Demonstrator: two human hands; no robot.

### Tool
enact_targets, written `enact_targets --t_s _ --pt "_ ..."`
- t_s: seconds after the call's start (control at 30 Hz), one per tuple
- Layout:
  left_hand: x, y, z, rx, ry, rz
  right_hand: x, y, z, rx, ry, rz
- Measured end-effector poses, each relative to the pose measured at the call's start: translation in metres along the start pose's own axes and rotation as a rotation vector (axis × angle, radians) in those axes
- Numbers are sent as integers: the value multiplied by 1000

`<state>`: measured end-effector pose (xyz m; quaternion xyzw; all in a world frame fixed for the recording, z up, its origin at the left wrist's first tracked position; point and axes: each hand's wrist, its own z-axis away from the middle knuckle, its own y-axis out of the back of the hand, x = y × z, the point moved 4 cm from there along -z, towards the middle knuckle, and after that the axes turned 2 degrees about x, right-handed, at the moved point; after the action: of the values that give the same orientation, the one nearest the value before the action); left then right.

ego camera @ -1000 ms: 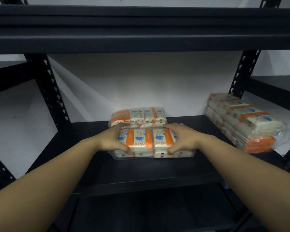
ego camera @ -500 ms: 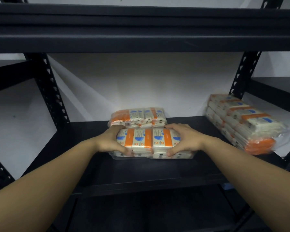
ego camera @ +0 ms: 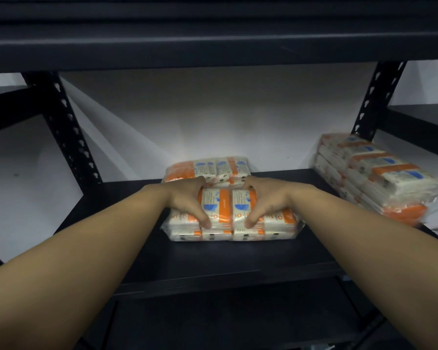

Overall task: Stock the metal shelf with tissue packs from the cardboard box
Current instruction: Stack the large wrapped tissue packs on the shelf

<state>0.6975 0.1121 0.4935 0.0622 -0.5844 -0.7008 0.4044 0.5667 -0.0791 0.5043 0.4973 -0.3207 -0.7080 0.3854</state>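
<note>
- White wall is backing the dark metal shelf (ego camera: 213, 263), whose middle deck is taking the stock.
- Both hands are curling over the near tissue pack (ego camera: 232, 223) at the deck's centre: the left hand (ego camera: 187, 200) is covering its 9 o'clock half and the right hand (ego camera: 266, 200) its 3 o'clock half, thumbs hooking the front edge, likely squaring it.
- At 12 o'clock a rear pack (ego camera: 208, 168) is lying just behind it, seemingly starting a row.
- At 3 o'clock a side stack (ego camera: 379, 173) is sitting well apart, by the upright.
- No cardboard box is showing.
</note>
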Motion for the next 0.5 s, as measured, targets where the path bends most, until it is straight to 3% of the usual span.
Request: enact_targets --t_s 0.37,0.5 --pt "-11 -15 10 22 -32 143 5 -11 1 -16 -4 12" --pt "-17 -20 21 141 -86 60 10 -14 13 140 106 264"
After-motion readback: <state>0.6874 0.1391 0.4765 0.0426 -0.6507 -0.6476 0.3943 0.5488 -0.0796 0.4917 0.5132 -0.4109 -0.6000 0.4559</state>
